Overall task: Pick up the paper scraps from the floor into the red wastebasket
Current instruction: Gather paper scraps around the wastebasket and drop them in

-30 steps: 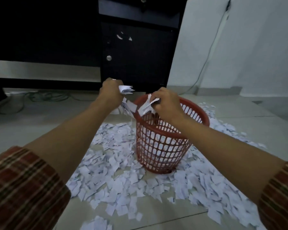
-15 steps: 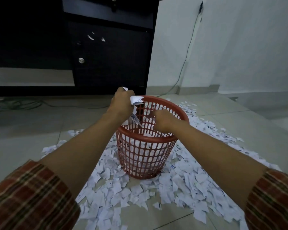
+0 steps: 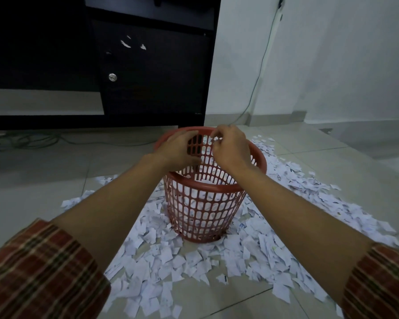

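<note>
Since half a second ago our left hand [image 3: 180, 149] has dropped its scraps and spreads empty over the red wastebasket [image 3: 207, 203]; our right hand [image 3: 230, 148] curls loosely, empty, above its rim. Paper scraps [image 3: 161, 272] ring the basket; bare tile at nine o'clock.

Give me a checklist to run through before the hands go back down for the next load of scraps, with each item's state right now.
1. Left hand empty, fingers spread over the red wastebasket: ok.
2. Right hand empty: cannot tell, fingers curled.
3. Wastebasket upright on the floor: ok.
4. Room left inside the wastebasket: ok, paper sits below the rim.
5. Floor free of paper scraps: not ok, they lie all around the base.
</note>
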